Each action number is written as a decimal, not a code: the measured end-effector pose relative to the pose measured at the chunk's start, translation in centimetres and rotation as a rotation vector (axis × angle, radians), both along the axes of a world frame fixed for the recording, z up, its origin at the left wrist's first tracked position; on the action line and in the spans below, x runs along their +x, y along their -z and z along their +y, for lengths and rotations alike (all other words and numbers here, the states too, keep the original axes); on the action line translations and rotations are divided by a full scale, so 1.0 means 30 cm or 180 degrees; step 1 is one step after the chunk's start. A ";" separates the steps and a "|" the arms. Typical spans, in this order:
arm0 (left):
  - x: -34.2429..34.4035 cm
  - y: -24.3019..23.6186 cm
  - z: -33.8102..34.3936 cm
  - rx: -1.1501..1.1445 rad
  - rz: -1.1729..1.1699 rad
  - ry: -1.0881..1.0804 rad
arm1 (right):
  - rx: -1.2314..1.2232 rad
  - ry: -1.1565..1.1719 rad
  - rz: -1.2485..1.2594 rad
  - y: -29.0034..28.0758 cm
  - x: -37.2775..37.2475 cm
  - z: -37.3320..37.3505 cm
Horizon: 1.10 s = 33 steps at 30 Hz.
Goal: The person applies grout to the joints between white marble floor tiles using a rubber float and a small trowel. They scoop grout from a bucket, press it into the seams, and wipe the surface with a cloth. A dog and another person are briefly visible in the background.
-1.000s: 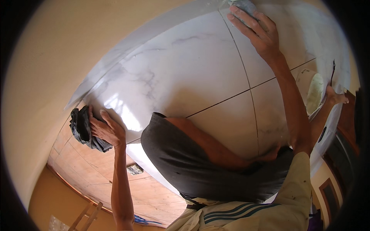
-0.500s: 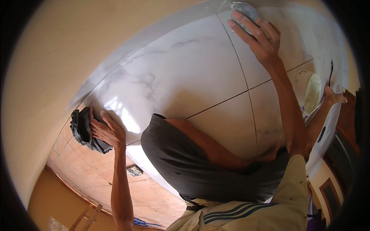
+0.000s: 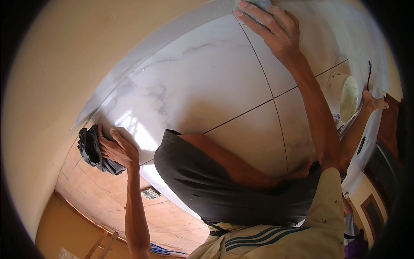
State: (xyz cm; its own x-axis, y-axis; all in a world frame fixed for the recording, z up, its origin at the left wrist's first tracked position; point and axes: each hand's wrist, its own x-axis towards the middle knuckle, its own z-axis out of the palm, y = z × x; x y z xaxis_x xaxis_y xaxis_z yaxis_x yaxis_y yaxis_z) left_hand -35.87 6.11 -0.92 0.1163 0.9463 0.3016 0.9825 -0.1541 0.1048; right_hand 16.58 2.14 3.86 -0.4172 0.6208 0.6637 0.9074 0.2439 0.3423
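At the top of the view, my right hand (image 3: pixel 278 32) grips a grey, paste-smeared pad (image 3: pixel 258 5), maybe a sponge. The pad presses near the grey border by the wall, over the upper end of a dark joint in the white marble-look tiles (image 3: pixel 172 86). On the left, my left hand (image 3: pixel 118 149) lies with fingers stretched out at the tile edge. A crumpled black cloth or bag (image 3: pixel 92 149) touches its fingers; part of it is hidden beneath them.
A white bucket (image 3: pixel 336 95) with pale paste inside stands right, near a bare foot (image 3: pixel 374 102). My bent leg in dark shorts (image 3: pixel 194 172) covers the lower middle. Reddish floor tiles (image 3: pixel 103 190) with a small block (image 3: pixel 151 193) lie lower left; the cream wall (image 3: pixel 56 64) curves alongside.
My right hand has moved left and slightly up with the grey pad, reaching the top of the tile joint. The left hand stays beside the black cloth; the view shifts slightly.
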 end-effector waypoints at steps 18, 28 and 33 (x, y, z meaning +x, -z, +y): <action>0.003 -0.005 -0.002 0.0155 0.0081 -0.0030 | 0.1538 0.1229 0.6887 0.038 -0.397 0.073; -0.006 -0.003 -0.013 0.0060 -0.0058 -0.0033 | 0.0978 0.0960 0.6714 -0.050 -0.492 0.078; 0.006 -0.005 -0.004 0.0012 -0.0132 -0.0040 | 0.1500 0.0975 0.7289 -0.008 -0.401 -0.007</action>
State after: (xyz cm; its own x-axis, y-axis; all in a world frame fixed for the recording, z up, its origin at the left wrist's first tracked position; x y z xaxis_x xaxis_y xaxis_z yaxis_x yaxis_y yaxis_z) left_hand -35.70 5.97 -0.77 0.0918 0.9465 0.3094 0.9791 -0.1424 0.1450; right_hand 4.56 1.92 4.09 0.9554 0.2238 -0.1928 -0.2582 0.3159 -0.9130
